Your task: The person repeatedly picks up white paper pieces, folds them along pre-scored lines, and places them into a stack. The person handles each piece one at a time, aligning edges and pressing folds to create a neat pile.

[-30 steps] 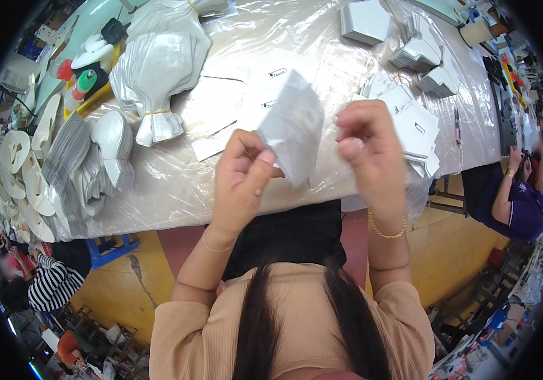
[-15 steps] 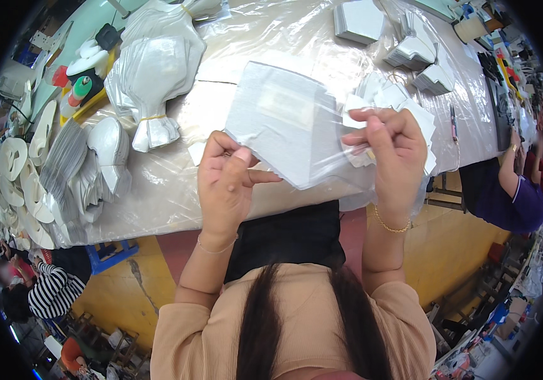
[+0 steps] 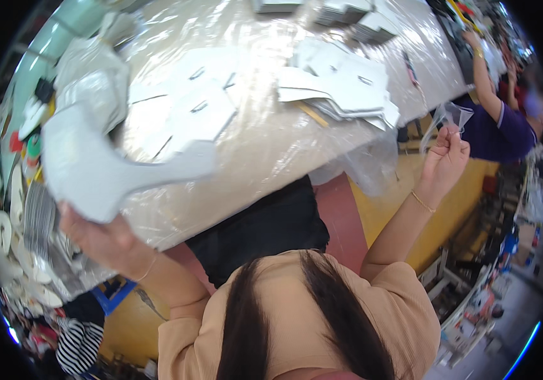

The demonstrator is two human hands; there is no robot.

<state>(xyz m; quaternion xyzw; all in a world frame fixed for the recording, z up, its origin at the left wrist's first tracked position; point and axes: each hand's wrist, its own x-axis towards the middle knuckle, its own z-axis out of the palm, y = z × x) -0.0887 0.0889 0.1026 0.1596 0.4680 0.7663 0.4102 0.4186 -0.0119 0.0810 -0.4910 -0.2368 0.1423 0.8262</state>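
My left hand (image 3: pixel 103 234), blurred by motion, grips the lower edge of a grey-white curved cut-out piece (image 3: pixel 88 161) with one broad end and a narrow arm reaching right. It is held up over the left of the table. My right hand (image 3: pixel 447 158) is out past the table's right side, its fingers pinched on a scrap of clear plastic film (image 3: pixel 456 117). Between the hands, white cut panels (image 3: pixel 198 120) with small dark slits lie flat on the table. A fanned stack of white panels (image 3: pixel 347 82) lies further right.
Clear plastic sheeting covers the table (image 3: pixel 252 158). Stacked grey cut-outs (image 3: pixel 40 218) and a banded bundle (image 3: pixel 91 76) stand left. More stacks (image 3: pixel 376 25) lie at the back, with a pen-like tool (image 3: pixel 410 68) nearer right. A person in purple (image 3: pixel 502 136) is beyond the right edge.
The hands, formerly close together on a grey-white stack and clear plastic, have moved far apart. The left now holds a curved piece; the right has carried plastic film outward. The view has shifted.
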